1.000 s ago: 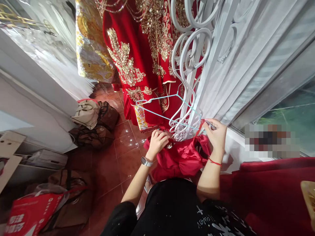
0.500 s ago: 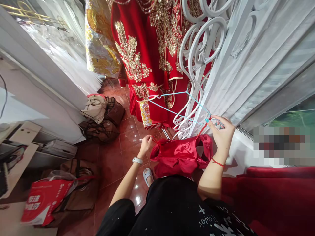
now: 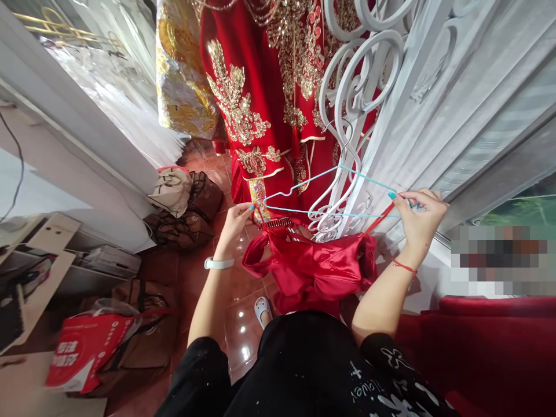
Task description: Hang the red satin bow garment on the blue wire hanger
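Note:
A light blue wire hanger (image 3: 341, 167) spans the space between my hands, its dark hook upward. My right hand (image 3: 421, 214) pinches the hanger's right end together with a red strap (image 3: 379, 219). From that strap hangs a shiny red satin dress (image 3: 321, 266), which droops in front of my body. My left hand (image 3: 234, 226) is closed at the hanger's left end, fingertips pinching the dress's other strap. Whether that strap lies over the hanger end cannot be made out.
Red garments with gold embroidery (image 3: 256, 75) hang ahead, beside a white scrolled metal rack (image 3: 347, 87). Brown bags (image 3: 186, 217) sit on the tiled floor to the left. A red bag (image 3: 87, 350) lies nearer, and red fabric (image 3: 490, 341) is at the right.
My left hand has risen from below to the hanger's left end, lifting the dress's left side. My right hand has moved right with the hanger, which now sits more level.

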`<control>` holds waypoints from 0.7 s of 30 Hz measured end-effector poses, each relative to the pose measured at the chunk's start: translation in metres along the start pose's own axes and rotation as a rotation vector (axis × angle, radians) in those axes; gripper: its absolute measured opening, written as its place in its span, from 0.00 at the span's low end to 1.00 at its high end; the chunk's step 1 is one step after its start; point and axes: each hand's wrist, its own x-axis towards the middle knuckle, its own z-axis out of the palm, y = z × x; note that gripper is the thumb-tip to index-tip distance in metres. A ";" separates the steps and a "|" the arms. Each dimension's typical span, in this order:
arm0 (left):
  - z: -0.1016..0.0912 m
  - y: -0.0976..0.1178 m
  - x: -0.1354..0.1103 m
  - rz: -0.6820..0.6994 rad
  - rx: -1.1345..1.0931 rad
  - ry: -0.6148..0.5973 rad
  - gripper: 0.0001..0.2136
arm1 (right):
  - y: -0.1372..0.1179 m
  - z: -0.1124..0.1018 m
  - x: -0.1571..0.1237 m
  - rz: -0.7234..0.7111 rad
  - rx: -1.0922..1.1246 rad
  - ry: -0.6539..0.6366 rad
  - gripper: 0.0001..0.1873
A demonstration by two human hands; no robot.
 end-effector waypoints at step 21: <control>0.073 0.029 -0.013 0.496 0.528 0.062 0.17 | 0.002 0.019 -0.010 -0.027 -0.033 0.133 0.13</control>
